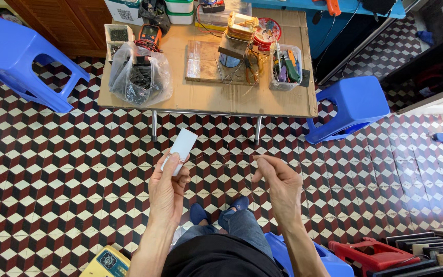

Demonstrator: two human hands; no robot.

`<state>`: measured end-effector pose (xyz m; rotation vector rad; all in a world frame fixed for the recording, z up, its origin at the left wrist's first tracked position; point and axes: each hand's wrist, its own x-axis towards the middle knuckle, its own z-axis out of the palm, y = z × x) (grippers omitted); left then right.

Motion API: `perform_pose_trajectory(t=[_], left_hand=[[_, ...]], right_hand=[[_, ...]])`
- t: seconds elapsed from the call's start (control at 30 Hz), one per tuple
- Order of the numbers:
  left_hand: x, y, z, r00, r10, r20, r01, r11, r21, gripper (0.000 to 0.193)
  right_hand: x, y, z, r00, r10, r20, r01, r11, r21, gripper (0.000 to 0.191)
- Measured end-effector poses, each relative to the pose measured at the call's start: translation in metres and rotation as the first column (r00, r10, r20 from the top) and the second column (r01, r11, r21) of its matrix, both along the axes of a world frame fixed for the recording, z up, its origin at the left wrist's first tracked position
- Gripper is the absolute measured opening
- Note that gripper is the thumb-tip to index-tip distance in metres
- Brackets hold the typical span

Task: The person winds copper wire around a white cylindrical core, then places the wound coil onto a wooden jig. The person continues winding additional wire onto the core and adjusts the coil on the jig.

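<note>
Head view looks down on a seated person's two hands raised over a floor (67,184) of red, black and white cube-pattern tiles; the left hand (167,187) is curled around a small white rectangular piece (180,149), which sticks up past the fingers; the right hand (278,182) is pinched tight on a thin wire (221,156) that runs from it toward the white piece, faint against the tiles; the two hands sit apart with open floor between and beyond them up to the bench (206,97). The bench's near edge lies just past the hands, its two metal legs showing beneath; along the left end a clear plastic bag (139,77) of dark small parts reaches close to the near edge; a clear tub of tools (285,66) stands near the right end; a wound coil on a wooden block (239,33) sits mid-bench toward the far edge. One blue plastic stool (19,56) stands off the bench's left end, another blue stool (352,107) off its right near corner; floor on either side of the hands lies open.
</note>
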<state>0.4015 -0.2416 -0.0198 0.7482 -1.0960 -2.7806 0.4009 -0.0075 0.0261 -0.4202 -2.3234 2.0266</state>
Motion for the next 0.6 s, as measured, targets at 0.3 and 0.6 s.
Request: perform_pose_trajectory(t=[0.3,0.6], left_hand=[[-0.014,-0.014,0.007,0.999,-0.028,-0.027,0.029,0.999,0.017,0.046],[-0.035,-0.034,0.001,0.994,-0.036,-0.099,0.033,0.999,-0.039,0.047]], right_hand=[[0.042,0.005,0.014,0.511,0.823,-0.247,-0.409,0.486,0.772,0.022],[0.076,-0.006,-0.038,0.591,0.805,-0.061,-0.38,0.343,0.859,0.026]])
